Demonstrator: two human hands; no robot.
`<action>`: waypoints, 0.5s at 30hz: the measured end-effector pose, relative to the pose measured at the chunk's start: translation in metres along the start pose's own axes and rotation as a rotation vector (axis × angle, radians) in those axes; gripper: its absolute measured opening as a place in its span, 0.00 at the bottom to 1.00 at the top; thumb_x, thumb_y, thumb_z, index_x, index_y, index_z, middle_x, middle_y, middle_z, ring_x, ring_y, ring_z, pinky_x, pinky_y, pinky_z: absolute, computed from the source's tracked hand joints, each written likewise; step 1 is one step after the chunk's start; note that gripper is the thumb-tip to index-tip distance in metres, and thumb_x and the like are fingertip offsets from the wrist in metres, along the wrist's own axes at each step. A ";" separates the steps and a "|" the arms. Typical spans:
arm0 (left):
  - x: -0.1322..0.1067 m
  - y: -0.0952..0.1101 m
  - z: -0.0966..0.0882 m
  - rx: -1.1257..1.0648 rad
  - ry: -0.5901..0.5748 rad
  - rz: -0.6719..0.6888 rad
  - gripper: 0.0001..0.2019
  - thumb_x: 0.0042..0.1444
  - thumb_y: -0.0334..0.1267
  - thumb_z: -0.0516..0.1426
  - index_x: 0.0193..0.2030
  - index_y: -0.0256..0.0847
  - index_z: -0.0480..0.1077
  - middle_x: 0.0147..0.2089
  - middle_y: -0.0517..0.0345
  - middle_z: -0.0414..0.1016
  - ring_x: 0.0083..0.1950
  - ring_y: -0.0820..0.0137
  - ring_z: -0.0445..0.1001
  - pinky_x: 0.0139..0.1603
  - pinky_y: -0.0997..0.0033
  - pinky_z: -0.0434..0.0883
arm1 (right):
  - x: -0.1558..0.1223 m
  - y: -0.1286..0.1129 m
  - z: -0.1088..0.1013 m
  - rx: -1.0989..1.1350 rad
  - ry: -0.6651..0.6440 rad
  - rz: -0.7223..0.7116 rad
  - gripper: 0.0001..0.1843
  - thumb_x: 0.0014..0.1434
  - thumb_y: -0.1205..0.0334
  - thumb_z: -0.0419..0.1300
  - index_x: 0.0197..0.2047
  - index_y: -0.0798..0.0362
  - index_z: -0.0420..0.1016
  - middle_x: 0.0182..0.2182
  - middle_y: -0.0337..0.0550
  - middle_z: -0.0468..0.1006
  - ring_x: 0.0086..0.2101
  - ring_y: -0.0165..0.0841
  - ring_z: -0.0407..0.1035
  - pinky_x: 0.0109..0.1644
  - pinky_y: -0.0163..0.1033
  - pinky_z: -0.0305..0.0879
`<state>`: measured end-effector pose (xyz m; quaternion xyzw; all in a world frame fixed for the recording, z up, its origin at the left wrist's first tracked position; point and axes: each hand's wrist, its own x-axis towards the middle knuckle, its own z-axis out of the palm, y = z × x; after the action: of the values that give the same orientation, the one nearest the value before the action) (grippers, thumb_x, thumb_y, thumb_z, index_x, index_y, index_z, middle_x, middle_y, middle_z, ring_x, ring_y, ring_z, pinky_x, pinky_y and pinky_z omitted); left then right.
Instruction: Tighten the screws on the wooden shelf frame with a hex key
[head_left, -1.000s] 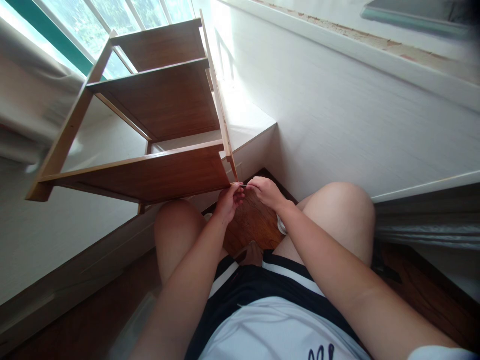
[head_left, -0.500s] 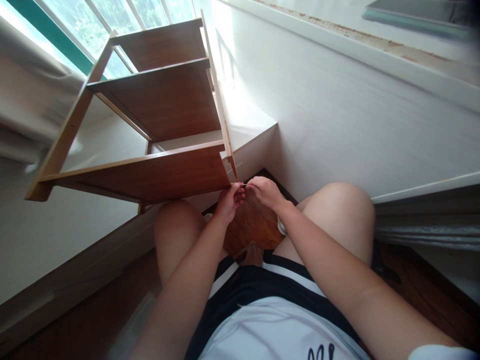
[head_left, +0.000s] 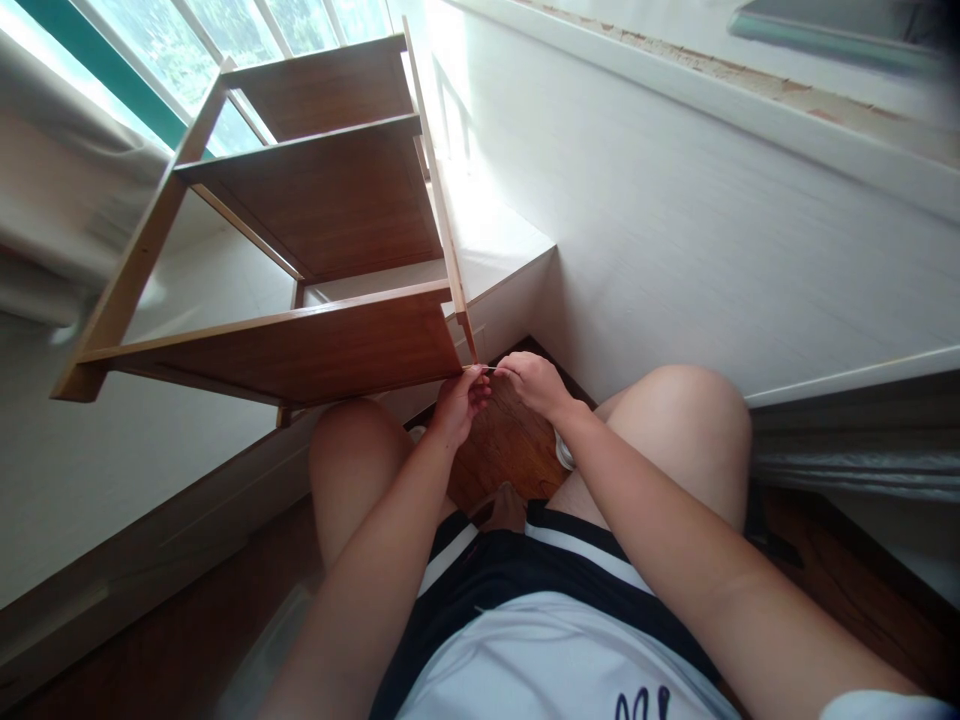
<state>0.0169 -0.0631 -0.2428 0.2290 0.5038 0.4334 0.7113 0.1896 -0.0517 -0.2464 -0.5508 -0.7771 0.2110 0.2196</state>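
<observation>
A wooden shelf rack with three brown boards and lighter side rails leans tilted in front of me. By its lowest near corner, my left hand pinches a thin pale rod at the end closest to the rail. The other end of this rod runs into the curled fingers of my right hand, which is closed around it. The rod is too small to name its kind, and its tip at the wood is hidden by my left fingers.
My bare knees flank the hands. A white panel wall rises on the right, with a white ledge behind the rack. At upper left hangs a beige curtain beside a window. Dark wooden floor shows below.
Almost nothing differs. My right hand has shifted very slightly, while my left hand and the rack keep their places.
</observation>
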 end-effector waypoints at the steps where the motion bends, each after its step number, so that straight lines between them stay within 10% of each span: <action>1: 0.000 0.000 0.000 -0.001 0.001 -0.001 0.16 0.48 0.48 0.67 0.38 0.39 0.77 0.34 0.59 0.76 0.29 0.77 0.72 0.28 0.77 0.64 | 0.000 0.000 0.000 -0.003 0.001 -0.002 0.14 0.70 0.57 0.55 0.38 0.51 0.79 0.37 0.45 0.80 0.40 0.36 0.70 0.41 0.37 0.57; 15: 0.003 0.000 -0.004 -0.002 -0.008 -0.007 0.15 0.49 0.48 0.67 0.39 0.39 0.78 0.35 0.59 0.76 0.30 0.77 0.72 0.28 0.77 0.64 | 0.008 0.004 0.003 0.043 0.022 -0.047 0.15 0.71 0.55 0.52 0.38 0.52 0.77 0.36 0.46 0.77 0.40 0.37 0.67 0.41 0.38 0.56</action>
<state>0.0137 -0.0612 -0.2461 0.2282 0.5015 0.4306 0.7148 0.1888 -0.0431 -0.2506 -0.5297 -0.7827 0.2165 0.2449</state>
